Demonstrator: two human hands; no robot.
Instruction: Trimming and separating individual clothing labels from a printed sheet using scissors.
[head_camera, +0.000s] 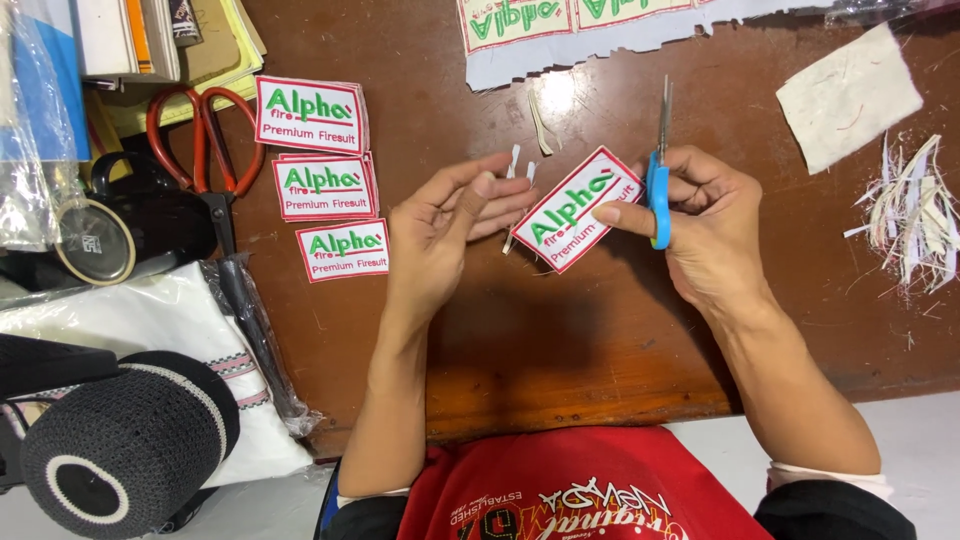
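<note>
red printed shirt (580, 490) fills the bottom edge, closest to the lens; both bare forearms reach up from it over a dark brown wooden table (560, 350).

right hand (700, 215): fingers through the blue-handled small scissors (659, 170), blades pointing away from the body, shut or nearly so. index fingertip pressed on the right corner of a white rectangular embroidered patch with red border and green lettering (575, 210), which sits tilted between the two hands.

left hand (450, 225): open, fingers loosely spread and curled, tips just beside the patch's left edge; cannot tell whether they touch it. a thin white trimmed strip (514, 165) shows at the fingertips.

left of the hands: three small stacks of matching finished patches (322, 185), in a column. further left, large orange-handled shears (205, 150). top edge: uncut sheet of patches (560, 30). far right: white fabric scrap (848, 95), pile of white trimmings (915, 215). lower left: black knitted cap with white ring (125, 450).
</note>
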